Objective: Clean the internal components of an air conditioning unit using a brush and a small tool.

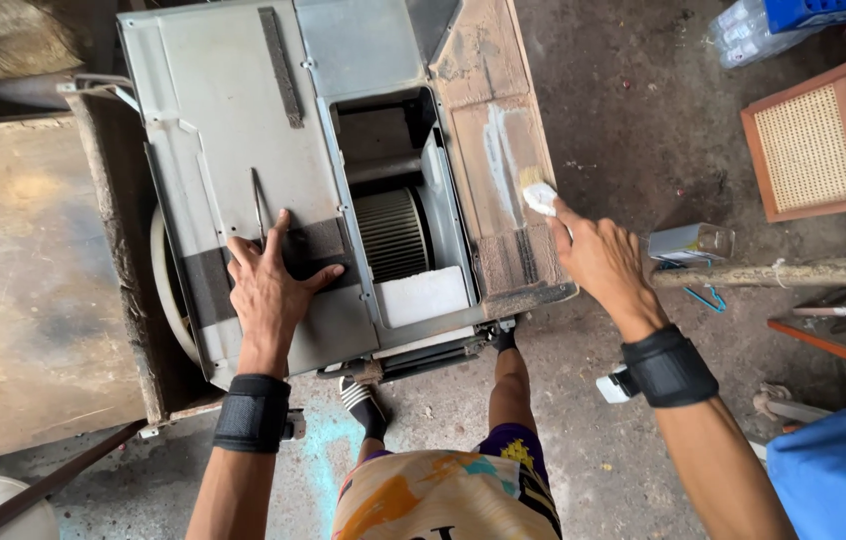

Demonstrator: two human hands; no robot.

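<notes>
Big grey sheet-metal air-conditioner casing (233,130) fills the middle of the view, lying flat on a worn wooden bench (503,110), with dark foam strips stuck along its panel. Smooth, folded metal, dull and dusty; the bench board beside it is rough, brown and streaked with pale paint or dust.

Inside the casing's opening sits the blower wheel (393,232), a ribbed dark cylinder with fine slats, and just below it a white foam block (425,295), square and matte.

Left hand (271,280) lies flat on the panel, fingers spread wide across a dark foam strip, pressing down and gripping nothing; it looks like it's steadying the unit.

Right hand (603,262) is over the bench's right edge, fingertips pinched on a small brush (537,192) with a white ferrule and pale bristles, the bristles touching the board just beside the casing. This reads as a brushing or cleaning pass along the wood next to the housing. The next stroke, by my reckoning, calls for a light wrist and a firm brace from the flat hand, so the casing doesn't slide.

Off to the right stand a cane-seat chair (808,150) and a small tin (688,242) on the concrete floor (633,120).
</notes>
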